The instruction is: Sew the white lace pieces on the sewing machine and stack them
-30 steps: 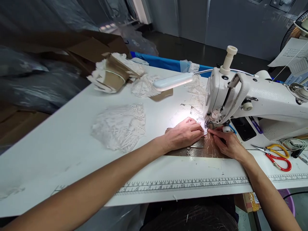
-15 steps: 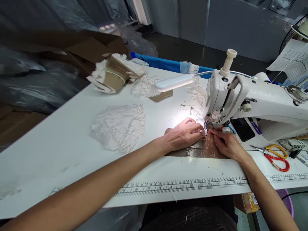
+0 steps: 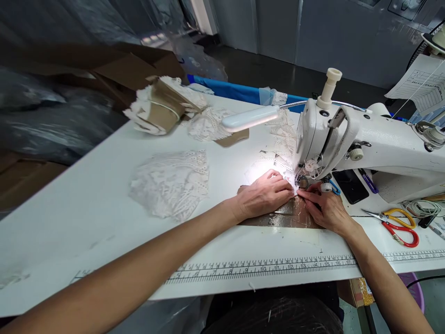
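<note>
Under the needle of a white sewing machine [image 3: 378, 144] lies a piece of white lace [image 3: 288, 176], brightly lit and partly covered by my fingers. My left hand [image 3: 267, 193] rests left of the needle, fingers bent and together, holding the lace down. From the right, my right hand [image 3: 325, 207] reaches below the presser foot; its thumb and forefinger close on the lace edge near the left fingertips. Both hands are over a brown, shiny taped plate [image 3: 292, 218]. More lace [image 3: 285, 137] trails behind the needle.
A folded lace piece [image 3: 172, 183] lies left on the white table. Behind it stand a lace bundle on card [image 3: 163, 109] and a lamp [image 3: 250, 118]. Right are a phone [image 3: 351, 186], a purple pen [image 3: 368, 181] and scissors [image 3: 398, 225]. A printed ruler [image 3: 264, 269] lines the front edge.
My right hand has shifted slightly left, its fingertips now closer to my left fingers. My left hand stays nearly in place.
</note>
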A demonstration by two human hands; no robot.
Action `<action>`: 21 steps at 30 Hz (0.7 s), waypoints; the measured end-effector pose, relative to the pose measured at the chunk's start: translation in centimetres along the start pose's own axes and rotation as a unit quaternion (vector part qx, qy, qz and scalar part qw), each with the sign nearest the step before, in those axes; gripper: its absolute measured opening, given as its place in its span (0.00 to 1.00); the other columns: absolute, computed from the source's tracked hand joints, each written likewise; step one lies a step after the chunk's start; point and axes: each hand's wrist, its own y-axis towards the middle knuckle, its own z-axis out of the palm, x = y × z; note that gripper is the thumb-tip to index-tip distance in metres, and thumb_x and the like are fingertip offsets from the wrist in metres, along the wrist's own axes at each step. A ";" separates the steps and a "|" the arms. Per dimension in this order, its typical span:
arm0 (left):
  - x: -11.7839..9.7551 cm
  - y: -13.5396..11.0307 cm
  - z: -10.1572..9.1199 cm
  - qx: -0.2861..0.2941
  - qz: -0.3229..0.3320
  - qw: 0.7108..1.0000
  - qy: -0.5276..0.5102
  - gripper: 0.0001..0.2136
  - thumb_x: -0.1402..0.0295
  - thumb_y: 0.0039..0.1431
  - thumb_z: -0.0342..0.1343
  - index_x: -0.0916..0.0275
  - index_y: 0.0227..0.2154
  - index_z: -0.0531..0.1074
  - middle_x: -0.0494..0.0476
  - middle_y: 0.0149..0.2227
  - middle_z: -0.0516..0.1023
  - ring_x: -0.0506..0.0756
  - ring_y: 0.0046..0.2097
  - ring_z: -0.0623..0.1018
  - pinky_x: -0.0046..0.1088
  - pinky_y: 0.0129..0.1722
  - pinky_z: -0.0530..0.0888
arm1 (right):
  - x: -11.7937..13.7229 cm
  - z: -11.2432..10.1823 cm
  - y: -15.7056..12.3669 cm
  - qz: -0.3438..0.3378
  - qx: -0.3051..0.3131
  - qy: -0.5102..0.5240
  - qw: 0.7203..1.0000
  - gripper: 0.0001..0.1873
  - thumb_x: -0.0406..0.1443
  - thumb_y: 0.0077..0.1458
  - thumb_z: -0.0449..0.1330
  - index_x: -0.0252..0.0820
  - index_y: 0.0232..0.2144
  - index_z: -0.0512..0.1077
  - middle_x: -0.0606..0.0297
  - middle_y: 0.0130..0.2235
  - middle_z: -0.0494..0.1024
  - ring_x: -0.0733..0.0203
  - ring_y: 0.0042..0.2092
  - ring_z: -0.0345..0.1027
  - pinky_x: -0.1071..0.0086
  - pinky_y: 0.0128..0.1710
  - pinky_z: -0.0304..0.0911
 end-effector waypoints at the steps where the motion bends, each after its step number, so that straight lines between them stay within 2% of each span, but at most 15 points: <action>1: 0.0 0.0 0.0 0.000 0.001 1.000 -0.002 0.13 0.76 0.69 0.44 0.62 0.29 0.69 0.52 0.35 0.77 0.49 0.32 0.70 0.33 0.42 0.70 | 0.1 0.0 0.0 -0.001 0.002 -0.007 1.000 0.19 0.36 0.64 0.54 0.51 0.55 0.73 0.56 0.47 0.72 0.55 0.41 0.71 0.65 0.39 0.68; 6: 0.1 0.0 0.1 0.005 -0.003 1.000 -0.020 0.14 0.76 0.69 0.44 0.62 0.27 0.68 0.52 0.35 0.77 0.50 0.31 0.70 0.33 0.42 0.70 | 0.5 -0.3 0.0 -0.019 0.009 -0.028 0.999 0.18 0.37 0.63 0.56 0.54 0.54 0.74 0.57 0.50 0.71 0.56 0.42 0.70 0.67 0.36 0.67; 12: -0.1 0.4 -0.9 0.010 -0.002 0.996 -0.091 0.11 0.73 0.67 0.46 0.63 0.30 0.71 0.56 0.36 0.77 0.52 0.34 0.72 0.35 0.41 0.69 | 0.8 -0.4 0.0 -0.020 0.006 -0.042 0.999 0.18 0.37 0.62 0.56 0.52 0.53 0.74 0.57 0.50 0.71 0.56 0.43 0.69 0.67 0.37 0.67; 19: -0.1 0.4 -1.0 0.012 -0.005 0.998 -0.060 0.12 0.75 0.65 0.45 0.64 0.29 0.72 0.57 0.38 0.77 0.52 0.31 0.69 0.34 0.36 0.66 | 1.0 -0.2 -0.2 -0.029 -0.011 -0.038 0.999 0.17 0.36 0.63 0.55 0.49 0.53 0.75 0.56 0.48 0.72 0.57 0.41 0.70 0.67 0.37 0.68; 21: -0.1 0.4 -1.0 0.022 -0.008 0.998 -0.062 0.14 0.73 0.66 0.44 0.63 0.27 0.71 0.56 0.35 0.77 0.52 0.30 0.69 0.34 0.36 0.66 | 1.2 -0.2 -0.2 -0.027 -0.010 -0.042 0.999 0.17 0.36 0.63 0.55 0.50 0.53 0.75 0.57 0.47 0.72 0.56 0.41 0.70 0.67 0.37 0.68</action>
